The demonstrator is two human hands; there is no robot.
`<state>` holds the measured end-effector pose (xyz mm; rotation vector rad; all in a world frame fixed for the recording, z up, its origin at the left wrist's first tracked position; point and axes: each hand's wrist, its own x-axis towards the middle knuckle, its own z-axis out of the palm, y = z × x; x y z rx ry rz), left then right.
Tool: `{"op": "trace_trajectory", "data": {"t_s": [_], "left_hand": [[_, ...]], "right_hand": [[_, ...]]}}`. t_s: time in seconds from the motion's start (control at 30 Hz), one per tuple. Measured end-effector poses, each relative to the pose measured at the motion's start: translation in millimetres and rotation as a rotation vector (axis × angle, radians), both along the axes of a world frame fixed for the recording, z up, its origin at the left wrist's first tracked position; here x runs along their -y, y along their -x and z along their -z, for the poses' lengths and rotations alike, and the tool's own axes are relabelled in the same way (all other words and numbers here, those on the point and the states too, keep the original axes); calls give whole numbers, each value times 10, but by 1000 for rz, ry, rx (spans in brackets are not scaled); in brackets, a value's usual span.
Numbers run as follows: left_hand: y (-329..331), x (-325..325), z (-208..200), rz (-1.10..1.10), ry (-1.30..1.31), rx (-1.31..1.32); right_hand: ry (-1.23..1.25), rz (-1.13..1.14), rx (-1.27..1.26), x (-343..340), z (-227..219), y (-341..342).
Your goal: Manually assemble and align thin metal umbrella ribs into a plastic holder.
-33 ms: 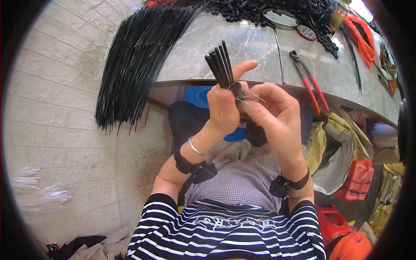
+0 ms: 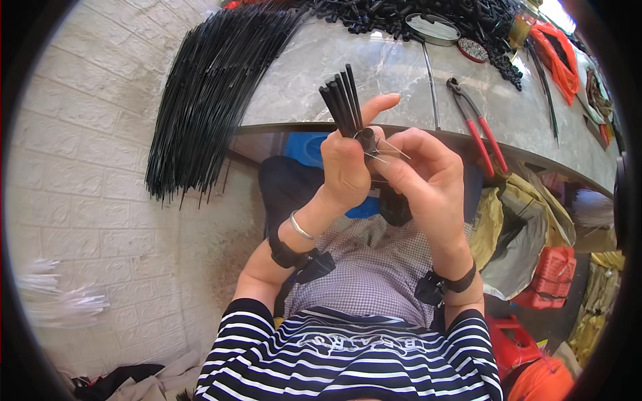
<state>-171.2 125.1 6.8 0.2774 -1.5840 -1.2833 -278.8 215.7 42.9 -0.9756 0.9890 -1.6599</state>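
My left hand (image 2: 344,170) is closed round a bundle of black rods (image 2: 342,107), whose ends point up and away above the fist. Its index finger sticks out to the right. Just right of the bundle sits a short dark tube-like hub (image 2: 367,136), with thin metal wires (image 2: 393,148) running out of it toward my right hand. My right hand (image 2: 431,174) curls beside the hub, thumb and fingers bent together at the wires. Its fingertips are partly hidden, so what exactly they pinch does not show.
Long thin black rods (image 2: 214,100) overhang the left of the grey table (image 2: 321,57). Red-handled pincers (image 2: 478,127) hang over its front edge near my right hand. Black tube pieces (image 2: 374,17), a round mirror (image 2: 433,29) and a small red-rimmed dish (image 2: 473,50) lie farther back.
The bundle of black rods has tipped very slightly to the right. Both hands stay almost where they were.
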Motion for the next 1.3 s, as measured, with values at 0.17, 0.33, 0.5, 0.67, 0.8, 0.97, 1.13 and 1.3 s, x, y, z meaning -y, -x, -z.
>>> {"op": "trace_trajectory", "data": {"t_s": [0.17,0.33,0.5,0.67,0.8,0.97,1.13,1.3], "left_hand": [[97,38,48,23,-89,-1],[-25,225,77,-25,-254,106],[14,352,198,-81,-162,117],[70,405,247,-23,-245,116],[24,441,278,-4,-233,125],[71,466,302,40,-250,80],[41,458,315,25,-203,139],[12,451,318,14,-182,131]], "right_hand": [[208,224,-186,118,330,-25],[-6,688,-1384,130,470,803],[-494,655,-1713,-94,700,1488],[-463,436,-1611,-58,757,1643],[-567,107,-758,-199,258,1243],[-433,-298,-111,-505,168,756],[-460,-511,57,-530,214,620],[-455,-580,163,-489,180,595]]}}
